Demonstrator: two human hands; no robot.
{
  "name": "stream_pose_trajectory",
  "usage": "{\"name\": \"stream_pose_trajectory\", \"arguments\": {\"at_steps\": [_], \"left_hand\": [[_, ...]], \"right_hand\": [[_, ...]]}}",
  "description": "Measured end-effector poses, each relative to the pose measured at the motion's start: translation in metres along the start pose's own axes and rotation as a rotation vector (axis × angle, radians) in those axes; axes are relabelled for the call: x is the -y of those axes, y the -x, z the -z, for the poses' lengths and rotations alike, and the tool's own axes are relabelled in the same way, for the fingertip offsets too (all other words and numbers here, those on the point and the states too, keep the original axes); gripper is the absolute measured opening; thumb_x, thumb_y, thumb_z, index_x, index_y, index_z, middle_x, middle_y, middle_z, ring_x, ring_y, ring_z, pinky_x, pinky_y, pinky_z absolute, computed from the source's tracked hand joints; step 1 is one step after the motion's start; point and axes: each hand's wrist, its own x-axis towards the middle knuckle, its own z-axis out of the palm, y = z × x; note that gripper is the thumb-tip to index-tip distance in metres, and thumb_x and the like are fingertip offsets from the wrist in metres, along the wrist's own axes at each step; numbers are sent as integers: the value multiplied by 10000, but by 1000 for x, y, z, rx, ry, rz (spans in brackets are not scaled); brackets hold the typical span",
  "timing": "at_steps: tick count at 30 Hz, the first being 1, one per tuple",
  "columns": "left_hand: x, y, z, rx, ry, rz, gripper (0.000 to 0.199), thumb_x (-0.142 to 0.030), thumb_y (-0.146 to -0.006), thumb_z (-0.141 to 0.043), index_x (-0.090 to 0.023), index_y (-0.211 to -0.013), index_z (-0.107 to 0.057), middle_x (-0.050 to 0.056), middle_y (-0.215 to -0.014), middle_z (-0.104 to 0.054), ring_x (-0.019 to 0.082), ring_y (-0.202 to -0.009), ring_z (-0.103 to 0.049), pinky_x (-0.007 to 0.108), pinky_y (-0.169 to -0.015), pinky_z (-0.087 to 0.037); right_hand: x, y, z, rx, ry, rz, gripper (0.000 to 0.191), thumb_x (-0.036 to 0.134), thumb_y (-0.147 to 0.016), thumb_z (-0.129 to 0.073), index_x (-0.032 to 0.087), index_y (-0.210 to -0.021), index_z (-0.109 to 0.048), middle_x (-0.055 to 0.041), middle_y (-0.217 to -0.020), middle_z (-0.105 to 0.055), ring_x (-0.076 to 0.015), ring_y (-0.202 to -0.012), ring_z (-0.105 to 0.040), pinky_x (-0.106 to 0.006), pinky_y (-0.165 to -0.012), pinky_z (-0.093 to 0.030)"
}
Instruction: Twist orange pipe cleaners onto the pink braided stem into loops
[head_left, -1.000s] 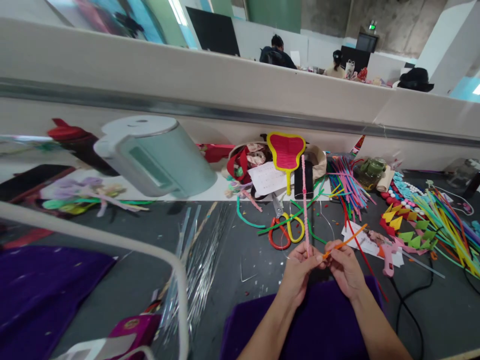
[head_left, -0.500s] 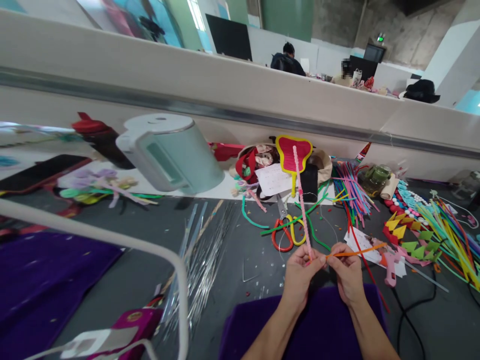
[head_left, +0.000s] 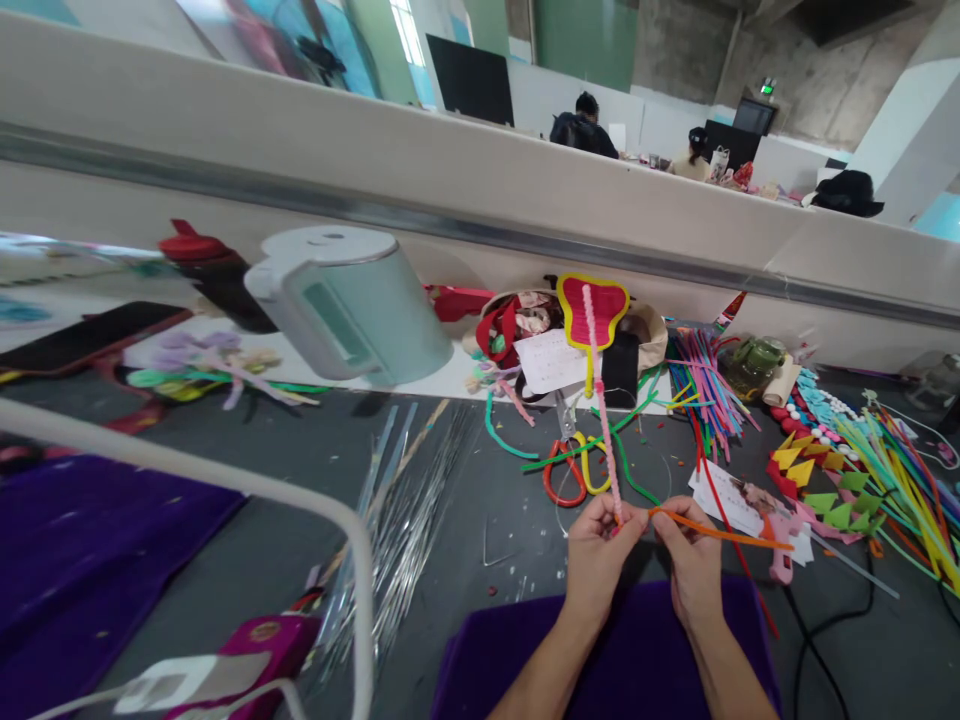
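My left hand (head_left: 602,550) pinches the lower end of a pink fuzzy pipe-cleaner stem (head_left: 608,440), which points up and away from me. A bit of orange shows at its base, by the fingers. In my right hand (head_left: 688,560), thumb and finger grip an orange pipe cleaner (head_left: 739,536); its near end runs to the left fingertips and its free end sticks out to the right. Both hands are close together above a purple cloth (head_left: 517,650). Just beyond them lie scissors (head_left: 564,474) with red and yellow handles, partly under green pipe cleaners (head_left: 634,470).
A red-and-yellow fan shape (head_left: 611,310) stands behind. Left are a pale kettle (head_left: 409,310) and silver wires (head_left: 409,540). Right are a pink glue gun (head_left: 781,555), pipe-cleaner bundles (head_left: 709,385) and a black cable (head_left: 836,605). A white tube (head_left: 356,540) crosses the left foreground.
The orange pipe cleaner's free end has swung down and reaches further right, over the glue gun. The hands stay close together, and the view has shifted slightly.
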Motion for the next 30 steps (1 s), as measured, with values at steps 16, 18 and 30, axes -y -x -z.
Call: {"name": "stream_pose_trajectory", "arguments": {"at_steps": [16, 18, 30], "left_hand": [[-14, -1, 0, 212, 247, 268, 292, -195, -572, -793, -159, -607, -505, -38, -536, -604, 84, -468, -547, 201, -523, -444], [-15, 0, 0, 242, 247, 292, 295, -193, -565, -794, -158, -612, -505, -39, -541, -604, 85, -467, -548, 207, -528, -449], [-18, 2, -1, 317, 198, 249, 310, -174, -569, -782, -168, -603, -474, -34, -535, -614, 92, -483, -551, 214, -543, -440]], "right_hand": [[18, -11, 21, 309, -150, -34, 97, 278, -717, -745, 188, -723, -708, 0, -682, -539, -117, -598, -487, -243, -543, -356], [19, -11, 21, 325, -168, -49, 117, 299, -714, -746, 192, -701, -702, 7, -658, -524, -116, -579, -481, -243, -528, -354], [22, -14, 25, 367, -98, -57, 231, 364, -646, -793, 187, -664, -645, 14, -646, -512, -127, -590, -463, -247, -548, -348]]}}
